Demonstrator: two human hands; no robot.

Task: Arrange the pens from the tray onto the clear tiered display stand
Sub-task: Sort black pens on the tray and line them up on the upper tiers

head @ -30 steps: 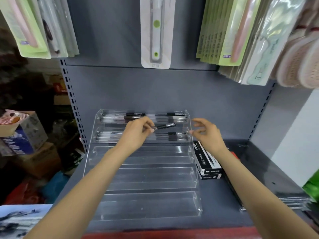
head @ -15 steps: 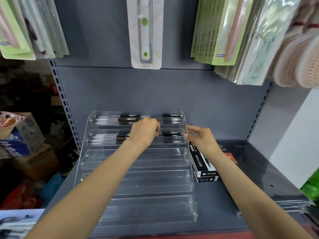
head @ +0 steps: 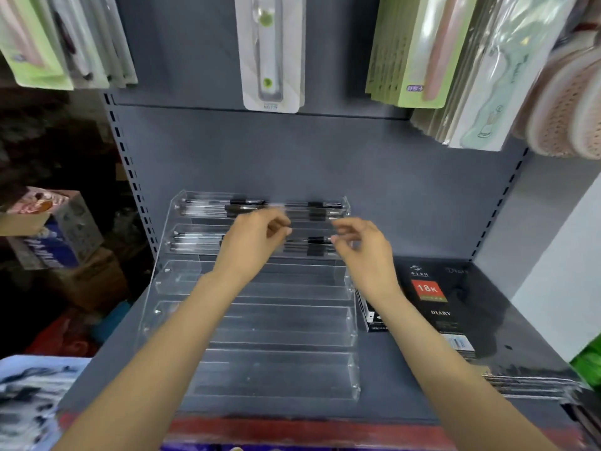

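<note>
Since half-second ago: left hand (head: 252, 240) lifted off second-tier pens, fingers loosely curled, holding nothing. Right hand (head: 362, 245) likewise loose, empty, by tier's right end. Black-and-clear pens (head: 312, 245) lying in top two tiers of clear acrylic tiered stand (head: 260, 323). Black diary box (head: 435, 307) beside stand, right.

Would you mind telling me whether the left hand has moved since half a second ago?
Yes. The left hand has lifted off the stand's second tier, letting go of the pen.
</note>
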